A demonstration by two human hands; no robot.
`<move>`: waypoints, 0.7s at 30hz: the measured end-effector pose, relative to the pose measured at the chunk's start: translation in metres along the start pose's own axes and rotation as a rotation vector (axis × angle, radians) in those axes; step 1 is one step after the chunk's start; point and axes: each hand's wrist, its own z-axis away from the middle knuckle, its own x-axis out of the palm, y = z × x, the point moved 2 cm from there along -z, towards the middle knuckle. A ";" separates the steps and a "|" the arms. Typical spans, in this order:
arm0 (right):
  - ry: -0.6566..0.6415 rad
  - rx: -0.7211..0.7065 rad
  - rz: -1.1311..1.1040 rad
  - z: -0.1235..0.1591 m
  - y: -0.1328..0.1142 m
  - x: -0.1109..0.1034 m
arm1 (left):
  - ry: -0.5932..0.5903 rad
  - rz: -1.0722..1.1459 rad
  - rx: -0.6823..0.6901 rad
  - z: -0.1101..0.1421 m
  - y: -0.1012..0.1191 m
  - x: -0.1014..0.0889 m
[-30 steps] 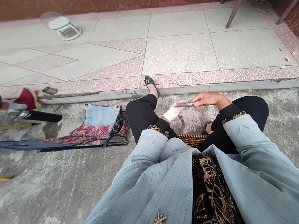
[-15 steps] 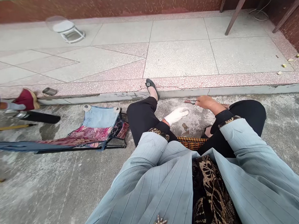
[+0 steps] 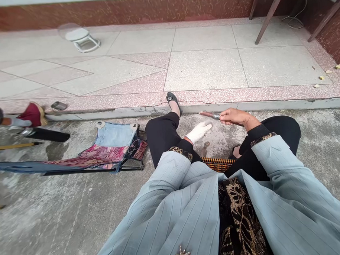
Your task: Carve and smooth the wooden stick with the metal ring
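Note:
My left hand [image 3: 199, 131], in a white glove, is low over the concrete between my knees. Its fingers are closed together, and whatever they may hold cannot be made out. My bare right hand [image 3: 234, 116] grips a short brown rod wound with silver wire [image 3: 212, 115], raised and pointing left above the gloved hand. Just below the glove, a small rusty metal peg [image 3: 206, 144] stands on the ground, its lower part blurred. A woven basket-like seat [image 3: 219, 163] in black and orange shows beneath me.
A low folding chair [image 3: 114, 134] with denim and floral cloth stands to my left. Beyond it are another person's red shoe [image 3: 32, 113] and a black cylinder [image 3: 49, 134]. A raised tiled step [image 3: 207, 70] runs ahead, with a white stool [image 3: 83, 38] on it.
My right hand has lifted slightly, and the rod has swung left and up, away from the ground. My gloved left hand has shifted only a little to the left.

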 end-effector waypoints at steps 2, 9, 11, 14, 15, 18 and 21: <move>0.115 -0.008 -0.137 -0.003 0.002 0.000 | -0.046 -0.011 0.000 0.001 0.000 0.003; 0.417 0.107 -0.120 -0.013 0.011 -0.001 | -0.025 -0.111 0.015 -0.004 -0.002 0.010; 0.469 0.197 0.151 -0.016 0.012 -0.002 | -0.013 -0.230 0.044 -0.005 -0.004 0.009; 0.432 0.345 0.753 -0.019 0.011 0.000 | 0.007 -0.447 0.087 -0.004 -0.005 0.009; 0.398 0.387 0.895 -0.019 0.011 0.002 | 0.011 -0.505 0.091 -0.004 -0.005 0.009; 0.222 0.487 1.000 -0.016 0.012 0.007 | -0.018 -0.573 0.092 -0.001 -0.001 0.009; -0.087 0.511 0.892 -0.004 0.011 0.011 | -0.026 -0.485 0.083 0.002 0.005 0.007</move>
